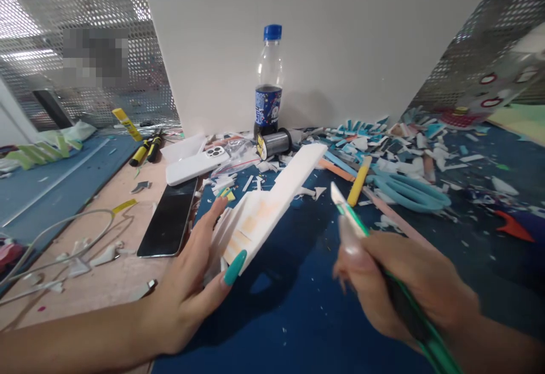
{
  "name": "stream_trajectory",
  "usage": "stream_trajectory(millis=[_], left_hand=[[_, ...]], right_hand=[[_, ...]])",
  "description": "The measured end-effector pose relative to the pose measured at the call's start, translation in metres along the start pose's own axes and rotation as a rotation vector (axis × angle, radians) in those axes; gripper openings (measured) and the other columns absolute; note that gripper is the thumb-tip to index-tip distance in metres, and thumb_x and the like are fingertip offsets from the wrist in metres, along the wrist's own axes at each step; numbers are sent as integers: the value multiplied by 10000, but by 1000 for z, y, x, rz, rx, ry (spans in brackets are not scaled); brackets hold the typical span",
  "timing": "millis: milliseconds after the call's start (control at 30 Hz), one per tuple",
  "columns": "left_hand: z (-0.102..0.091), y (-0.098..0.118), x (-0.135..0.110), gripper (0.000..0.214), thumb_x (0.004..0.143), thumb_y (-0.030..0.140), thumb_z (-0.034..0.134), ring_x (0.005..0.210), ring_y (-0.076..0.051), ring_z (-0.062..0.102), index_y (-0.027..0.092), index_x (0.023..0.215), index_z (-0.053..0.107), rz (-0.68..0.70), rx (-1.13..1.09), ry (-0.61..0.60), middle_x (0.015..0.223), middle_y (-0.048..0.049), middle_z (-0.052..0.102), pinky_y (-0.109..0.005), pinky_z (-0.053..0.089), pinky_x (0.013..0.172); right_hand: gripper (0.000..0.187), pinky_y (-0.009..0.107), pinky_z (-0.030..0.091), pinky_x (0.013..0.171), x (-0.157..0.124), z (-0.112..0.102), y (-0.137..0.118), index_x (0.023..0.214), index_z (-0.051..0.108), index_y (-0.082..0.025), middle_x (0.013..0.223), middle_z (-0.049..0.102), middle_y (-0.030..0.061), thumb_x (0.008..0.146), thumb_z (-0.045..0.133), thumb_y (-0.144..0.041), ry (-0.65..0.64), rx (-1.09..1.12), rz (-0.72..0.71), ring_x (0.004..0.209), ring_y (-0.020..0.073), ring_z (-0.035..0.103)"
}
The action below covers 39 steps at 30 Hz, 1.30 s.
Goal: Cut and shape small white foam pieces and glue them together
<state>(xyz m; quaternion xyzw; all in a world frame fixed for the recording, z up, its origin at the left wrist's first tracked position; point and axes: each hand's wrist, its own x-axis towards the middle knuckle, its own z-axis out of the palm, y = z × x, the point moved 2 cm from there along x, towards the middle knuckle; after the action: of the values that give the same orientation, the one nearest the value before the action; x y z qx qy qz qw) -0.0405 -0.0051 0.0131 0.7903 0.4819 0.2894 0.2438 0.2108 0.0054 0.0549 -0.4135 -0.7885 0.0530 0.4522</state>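
My left hand (pixel 189 286) is closed around a white foam piece (pixel 272 212), gripping its lower end between thumb and fingers. The piece has a long flat strip slanting up to the right, faint orange stains, and layered parts beside my fingers. A green craft knife (pixel 356 219) sits in my right hand (pixel 400 274) like a pen, its tip pointing up and left. Its blade is apart from the foam, a short way to the right. Beneath both hands lies a blue cutting mat (pixel 298 311).
Foam scraps (pixel 395 152) cover the mat's back right, around blue-handled scissors (pixel 411 189) and a yellow stick (pixel 360 181). Behind stand a soda bottle (pixel 268 99) and a wire spool (pixel 276 143). Left are a white phone (pixel 196 164), a dark phone (pixel 168 218) and a cable (pixel 96 212).
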Motion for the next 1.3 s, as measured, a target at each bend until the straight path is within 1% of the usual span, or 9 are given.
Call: stream_trajectory(millis=[67, 167, 233, 300, 533, 733, 900, 1100, 1300], left_hand=[[0, 0, 0, 632, 986, 471, 316, 1455, -353, 195, 304, 1537, 55, 28, 2, -1, 1605, -48, 160, -590, 273, 1150], [1, 1, -1, 675, 970, 509, 331, 1446, -364, 218, 296, 1538, 34, 82, 12, -30, 1605, -64, 153, -587, 300, 1140], [3, 2, -3, 739, 946, 545, 359, 1439, -373, 234, 275, 1539, 8, 122, 47, -66, 1605, -83, 140, -580, 345, 1117], [5, 2, -4, 809, 917, 559, 412, 1438, -379, 232, 255, 1539, -7, 172, 110, -93, 1604, -97, 133, -574, 365, 1103], [10, 1, -2, 959, 860, 566, 509, 1450, -398, 155, 181, 1535, -52, 241, 292, -84, 1595, -152, 122, -616, 297, 1118], [11, 5, 0, 1005, 801, 480, 586, 1444, -380, 170, 151, 1532, -18, 228, 284, -35, 1572, -167, 180, -599, 307, 1120], [9, 7, -1, 993, 779, 449, 578, 1444, -354, 180, 129, 1530, 12, 227, 233, -4, 1566, -156, 198, -543, 344, 1118], [8, 6, 1, 1000, 777, 456, 585, 1439, -347, 200, 115, 1529, 21, 272, 200, 34, 1562, -160, 212, -527, 294, 1147], [8, 8, 2, 1010, 773, 423, 606, 1442, -348, 199, 92, 1528, 23, 304, 174, 39, 1565, -176, 212, -524, 247, 1163]], right_hand=[[398, 274, 325, 354, -1, 13, 11, 603, 493, -247, 373, 452, -30, 936, 440, -459, -54, 151, 255, 301, 112, 409], [363, 221, 390, 354, -1, 31, 22, 743, 558, -209, 531, 601, -4, 863, 561, -552, -311, 564, 638, 398, 118, 537], [386, 204, 428, 373, -1, 36, 24, 749, 568, -194, 575, 618, 2, 830, 603, -569, -366, 786, 769, 441, 119, 573], [395, 186, 439, 385, -2, 38, 23, 718, 571, -186, 569, 604, -6, 804, 642, -565, -354, 893, 827, 462, 110, 581], [452, 179, 462, 396, 0, 39, 17, 768, 631, -128, 575, 636, 39, 730, 710, -572, -468, 966, 933, 483, 118, 598], [321, 170, 467, 394, 4, 36, 13, 780, 632, -167, 569, 642, 3, 691, 782, -436, -648, 1067, 948, 470, 132, 614], [273, 164, 465, 398, 2, 35, 13, 796, 629, -170, 577, 637, 11, 718, 773, -389, -626, 1098, 916, 471, 128, 612], [233, 164, 493, 443, 1, 34, 14, 779, 654, -164, 582, 645, 26, 688, 794, -326, -642, 1110, 905, 536, 140, 634], [249, 171, 478, 401, 5, 34, 11, 813, 654, -150, 560, 642, 28, 721, 768, -352, -660, 1137, 897, 461, 133, 606]])
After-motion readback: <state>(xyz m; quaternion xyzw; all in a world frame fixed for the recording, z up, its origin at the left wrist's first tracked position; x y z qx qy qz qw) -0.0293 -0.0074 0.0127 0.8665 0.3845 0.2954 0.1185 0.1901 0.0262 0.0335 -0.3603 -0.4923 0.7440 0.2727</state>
